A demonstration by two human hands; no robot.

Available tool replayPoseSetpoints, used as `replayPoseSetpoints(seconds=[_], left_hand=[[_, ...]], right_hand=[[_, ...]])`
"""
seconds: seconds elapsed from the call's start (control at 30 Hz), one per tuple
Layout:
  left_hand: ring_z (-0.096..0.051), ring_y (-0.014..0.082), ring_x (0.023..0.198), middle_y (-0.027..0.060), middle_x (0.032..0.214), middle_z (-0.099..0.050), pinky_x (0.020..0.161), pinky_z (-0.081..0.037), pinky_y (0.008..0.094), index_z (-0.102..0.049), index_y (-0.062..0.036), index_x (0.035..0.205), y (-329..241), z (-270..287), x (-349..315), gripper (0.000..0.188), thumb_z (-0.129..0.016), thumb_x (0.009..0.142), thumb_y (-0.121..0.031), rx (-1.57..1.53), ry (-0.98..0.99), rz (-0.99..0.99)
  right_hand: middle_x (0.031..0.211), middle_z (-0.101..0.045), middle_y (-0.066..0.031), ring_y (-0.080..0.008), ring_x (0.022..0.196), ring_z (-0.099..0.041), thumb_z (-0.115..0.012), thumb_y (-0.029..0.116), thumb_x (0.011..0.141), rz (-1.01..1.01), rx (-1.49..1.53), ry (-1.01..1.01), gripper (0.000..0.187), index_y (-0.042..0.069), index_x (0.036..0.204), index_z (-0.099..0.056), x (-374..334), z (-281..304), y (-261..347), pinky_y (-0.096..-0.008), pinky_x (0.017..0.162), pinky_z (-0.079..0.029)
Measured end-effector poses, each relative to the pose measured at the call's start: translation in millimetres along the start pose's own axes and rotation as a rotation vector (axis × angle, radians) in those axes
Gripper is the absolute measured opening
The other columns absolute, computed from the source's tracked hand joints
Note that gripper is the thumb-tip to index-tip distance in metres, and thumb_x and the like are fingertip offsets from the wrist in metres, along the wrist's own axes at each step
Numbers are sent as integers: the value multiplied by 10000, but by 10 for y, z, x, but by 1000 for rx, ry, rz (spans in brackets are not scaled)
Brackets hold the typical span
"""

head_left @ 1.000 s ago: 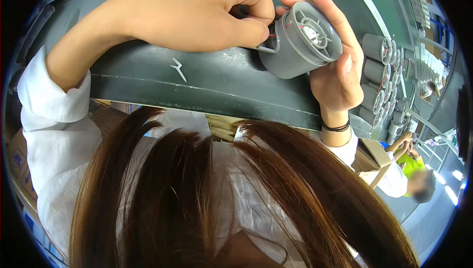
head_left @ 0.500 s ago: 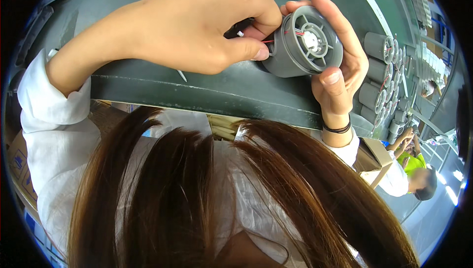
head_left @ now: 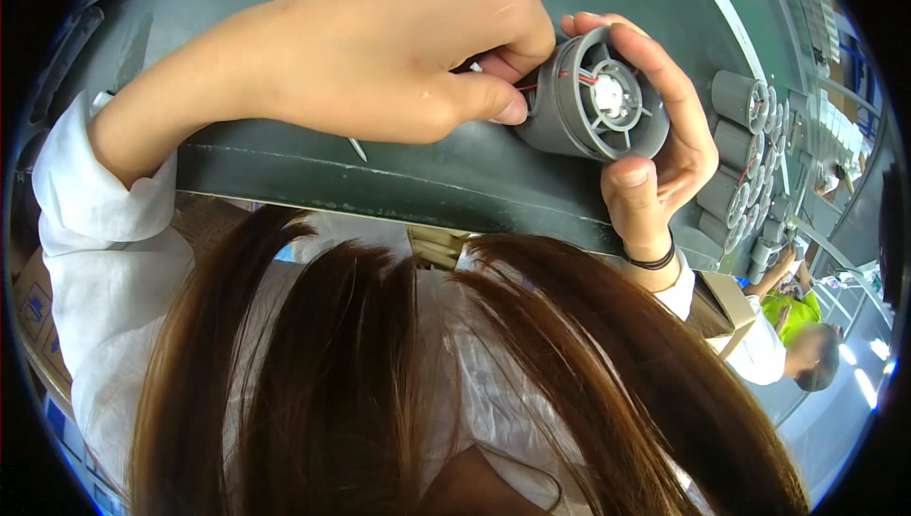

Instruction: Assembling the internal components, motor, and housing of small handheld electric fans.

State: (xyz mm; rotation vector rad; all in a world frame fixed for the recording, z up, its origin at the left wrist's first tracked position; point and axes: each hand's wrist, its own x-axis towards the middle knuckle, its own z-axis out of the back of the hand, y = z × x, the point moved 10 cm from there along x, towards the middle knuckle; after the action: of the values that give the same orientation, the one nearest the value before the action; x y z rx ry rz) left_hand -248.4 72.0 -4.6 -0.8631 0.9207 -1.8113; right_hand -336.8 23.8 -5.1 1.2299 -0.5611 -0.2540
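My right hand [head_left: 655, 156] wraps around a grey cylindrical fan housing [head_left: 593, 94], holding it just above the dark green table [head_left: 399, 179], open spoked end toward me. My left hand [head_left: 399, 51] is closed beside it, thumb and fingertips pinching at the red wires [head_left: 546, 82] on its side. More grey housings [head_left: 745, 170] lie stacked to the right.

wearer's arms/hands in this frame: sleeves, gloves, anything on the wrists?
Both hands bare, no gloves. Left hand: white sleeve rolled up to a bunched cuff near the elbow. Right hand: thin black band round the wrist, white cuff just below it.
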Motion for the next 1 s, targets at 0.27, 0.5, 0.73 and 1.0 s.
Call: replayPoseSetpoints(seconds=[0.27,0.5,0.73,1.0], left_hand=[[-589,357,821,155,1020,-605,688,-473,399,-594,16,917,-136,-3,-68,213,-654,719,-34,259,-120,-69],[-582,359,837,152,979,-611,702,-466,417,-584,21,929,-90,11,-91,173,-602,781,-65,174,-97,-37],[-576,348,811,134,948,-617,673,-451,419,-605,3,900,-82,28,-84,135,-578,783,-58,232,-40,-35],[-615,276,752,118,780,-611,541,-464,359,-566,-24,793,-116,-64,-50,100,-609,733,-90,450,229,23]], right_hand=[[1306,-442,-278,-351,1139,-528,-684,587,730,59,-176,-61,974,-98,1341,-357,64,-41,116,-423,953,-425],[1304,-451,-276,-345,1089,-567,-726,349,745,159,-464,56,703,-105,1226,-488,82,-103,180,-423,941,-433],[1308,-446,-309,-349,1111,-556,-693,276,739,179,-412,54,621,-112,1191,-518,87,-132,158,-430,959,-420],[1244,-513,-301,-333,1103,-565,-699,267,714,141,-458,62,619,-125,1166,-541,77,-120,149,-409,958,-423]])
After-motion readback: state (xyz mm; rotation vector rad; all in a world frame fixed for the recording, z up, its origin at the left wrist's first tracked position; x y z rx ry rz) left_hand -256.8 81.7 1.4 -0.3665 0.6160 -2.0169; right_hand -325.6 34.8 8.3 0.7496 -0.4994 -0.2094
